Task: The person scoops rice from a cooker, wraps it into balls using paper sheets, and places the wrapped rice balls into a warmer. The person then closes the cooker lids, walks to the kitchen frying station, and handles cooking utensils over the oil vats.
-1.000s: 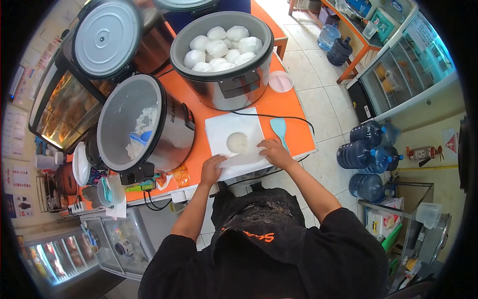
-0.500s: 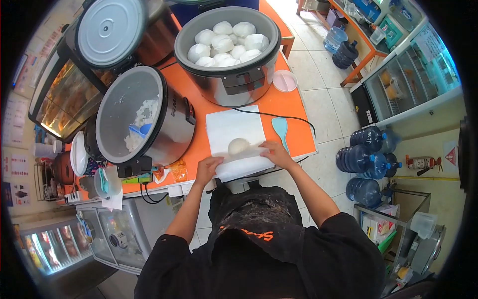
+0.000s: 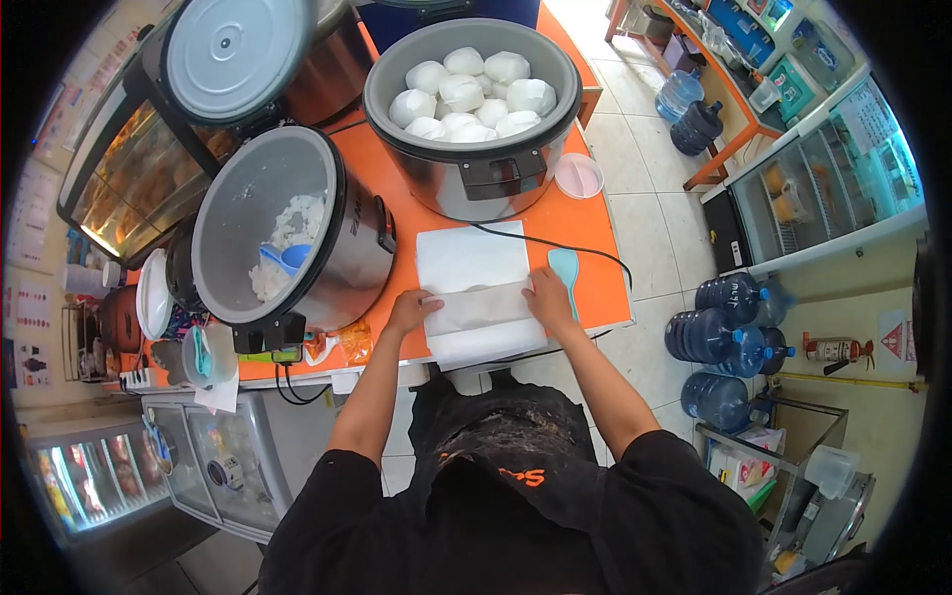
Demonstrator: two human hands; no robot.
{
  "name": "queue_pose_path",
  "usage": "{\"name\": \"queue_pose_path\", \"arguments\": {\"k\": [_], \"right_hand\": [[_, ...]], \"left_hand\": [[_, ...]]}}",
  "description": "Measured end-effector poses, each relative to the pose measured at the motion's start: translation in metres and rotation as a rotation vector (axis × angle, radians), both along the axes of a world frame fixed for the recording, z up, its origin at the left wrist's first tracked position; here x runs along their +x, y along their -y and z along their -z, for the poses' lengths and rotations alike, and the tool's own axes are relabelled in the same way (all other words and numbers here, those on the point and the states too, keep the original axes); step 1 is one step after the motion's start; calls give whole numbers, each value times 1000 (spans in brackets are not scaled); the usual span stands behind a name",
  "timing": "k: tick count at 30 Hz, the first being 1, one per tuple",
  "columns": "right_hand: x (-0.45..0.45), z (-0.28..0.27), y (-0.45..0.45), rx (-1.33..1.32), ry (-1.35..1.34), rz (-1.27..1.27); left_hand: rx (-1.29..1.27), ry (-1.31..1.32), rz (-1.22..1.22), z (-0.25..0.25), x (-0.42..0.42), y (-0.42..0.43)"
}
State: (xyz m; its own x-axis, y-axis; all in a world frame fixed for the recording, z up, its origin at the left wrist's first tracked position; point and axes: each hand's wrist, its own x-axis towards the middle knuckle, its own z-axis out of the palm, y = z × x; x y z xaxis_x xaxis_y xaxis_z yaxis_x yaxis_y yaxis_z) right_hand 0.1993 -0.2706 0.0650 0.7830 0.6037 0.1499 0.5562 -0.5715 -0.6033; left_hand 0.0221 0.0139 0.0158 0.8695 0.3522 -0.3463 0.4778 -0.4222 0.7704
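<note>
A white paper sheet [image 3: 472, 256] lies on the orange table, its near part folded up into a band across the middle. The rice portion is hidden under this fold. My left hand [image 3: 409, 313] pinches the fold's left end, fingers closed. At the right end my right hand [image 3: 548, 299] is closed on the paper too. Just right of that hand rests a turquoise rice paddle [image 3: 563, 272]. Behind the sheet, a large rice cooker [image 3: 471, 183] holds several paper-wrapped portions [image 3: 461, 93]. The left rice cooker [image 3: 362, 243] contains loose rice [image 3: 299, 220] and a blue scoop [image 3: 290, 259].
A black cable [image 3: 570, 241] runs behind the sheet over the table's right edge. A pink round tub [image 3: 579, 177] stands beside the back cooker. An orange packet [image 3: 354, 342] lies at the front edge. Blue water bottles [image 3: 699, 335] stand on the floor at right.
The paper's near part has been folded over the rice mound, which showed before and is now covered. Both hands stay at the fold's two ends; the camera view has shifted slightly.
</note>
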Motion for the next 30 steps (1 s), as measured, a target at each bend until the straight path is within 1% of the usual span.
{"name": "queue_pose_path", "arguments": {"k": [1, 3, 4, 6, 7, 10, 13, 16, 19, 21, 22, 25, 28, 30], "right_hand": [[-12, -10, -6, 52, 168, 58], [-32, 1, -14, 67, 177, -347], [-47, -7, -18, 4, 183, -427], [-76, -22, -22, -120, 194, -584], [-81, -19, -20, -142, 185, -582], [-84, -13, -17, -185, 173, -581], [-83, -14, -12, -174, 164, -575], [-74, -19, -6, -156, 161, -559], [-61, -19, -5, -108, 184, -502], [-47, -20, -12, -45, 189, -429], [-41, -24, -15, -25, 156, -396], [-21, -18, -23, -49, 22, -368], [3, -11, -34, -53, 13, -347], [16, -14, -43, -52, 189, -355]], "left_hand": [[68, -38, 47, -12, 4, 0], [161, 20, 59, -20, 16, 0], [206, 47, 62, -22, 22, 1], [379, 267, 52, -26, 45, 10], [466, 382, 45, -26, 58, 14], [509, 253, 148, -23, 79, 28], [613, 165, 152, -19, 83, 37], [589, 42, 221, -20, 91, 31], [620, 85, 244, -22, 96, 24], [538, 68, 283, -24, 97, 15], [496, 60, 302, -25, 97, 11], [531, -9, 308, -39, 95, 8], [471, 67, 314, -48, 88, 5], [453, 215, 374, -50, 82, 1]]}}
